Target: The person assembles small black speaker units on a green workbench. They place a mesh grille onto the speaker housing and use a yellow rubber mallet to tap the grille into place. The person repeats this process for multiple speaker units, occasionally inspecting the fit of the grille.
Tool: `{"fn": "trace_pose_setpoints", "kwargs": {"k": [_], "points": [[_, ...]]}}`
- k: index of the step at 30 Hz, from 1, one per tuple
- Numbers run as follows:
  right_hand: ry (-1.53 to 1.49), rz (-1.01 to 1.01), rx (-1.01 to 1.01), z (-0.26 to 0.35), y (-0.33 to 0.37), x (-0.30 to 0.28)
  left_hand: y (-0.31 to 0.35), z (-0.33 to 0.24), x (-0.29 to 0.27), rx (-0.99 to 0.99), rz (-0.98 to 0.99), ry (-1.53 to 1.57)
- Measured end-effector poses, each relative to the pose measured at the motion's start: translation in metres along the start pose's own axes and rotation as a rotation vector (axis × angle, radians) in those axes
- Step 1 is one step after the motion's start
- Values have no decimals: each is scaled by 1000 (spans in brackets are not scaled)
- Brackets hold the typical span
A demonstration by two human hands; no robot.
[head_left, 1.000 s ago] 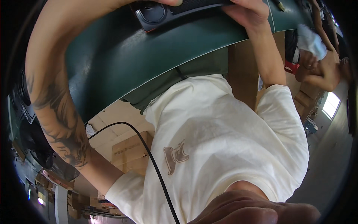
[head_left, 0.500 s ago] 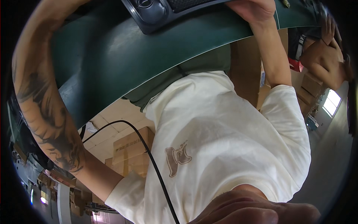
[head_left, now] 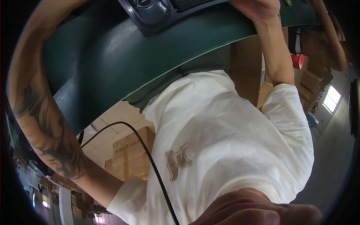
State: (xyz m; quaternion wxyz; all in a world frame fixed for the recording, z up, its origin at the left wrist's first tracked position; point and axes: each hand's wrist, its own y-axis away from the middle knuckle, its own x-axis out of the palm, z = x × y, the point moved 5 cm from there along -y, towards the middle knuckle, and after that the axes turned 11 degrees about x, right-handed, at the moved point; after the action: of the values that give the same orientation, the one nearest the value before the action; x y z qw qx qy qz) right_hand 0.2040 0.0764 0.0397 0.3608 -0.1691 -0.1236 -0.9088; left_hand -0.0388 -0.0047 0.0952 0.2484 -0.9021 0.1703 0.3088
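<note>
A dark grey plastic housing lies on the green tabletop, cut off by the upper edge of the view. It has a round recessed part at its left and a black textured panel beside that. My right hand is by the housing's right end. Only its heel and wrist show; the fingers are out of frame, so its grip is hidden. My left forearm, tattooed, reaches up along the left side, and the left hand lies beyond the upper edge.
A black cable hangs in front of my white shirt. Cardboard boxes stand below the table's edge. Another person's arm is at the far right, near a red object. A small greenish piece lies on the table's right part.
My left forearm has swung slightly outward to the left. The housing sits a little lower and further left in view. At the right, the other person's arm has changed position.
</note>
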Motion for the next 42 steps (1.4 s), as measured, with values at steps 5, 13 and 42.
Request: {"fn": "trace_pose_setpoints", "kwargs": {"k": [5,13,42], "points": [[-17,112,22,8,-9,17,15,-26,-13,-92,-71,-54],[14,102,0,0,-3,13,21,-11,-9,-91,-113,-10],[83,71,-80,8,14,20,-7,-24,41,-184,-697,359]]}}
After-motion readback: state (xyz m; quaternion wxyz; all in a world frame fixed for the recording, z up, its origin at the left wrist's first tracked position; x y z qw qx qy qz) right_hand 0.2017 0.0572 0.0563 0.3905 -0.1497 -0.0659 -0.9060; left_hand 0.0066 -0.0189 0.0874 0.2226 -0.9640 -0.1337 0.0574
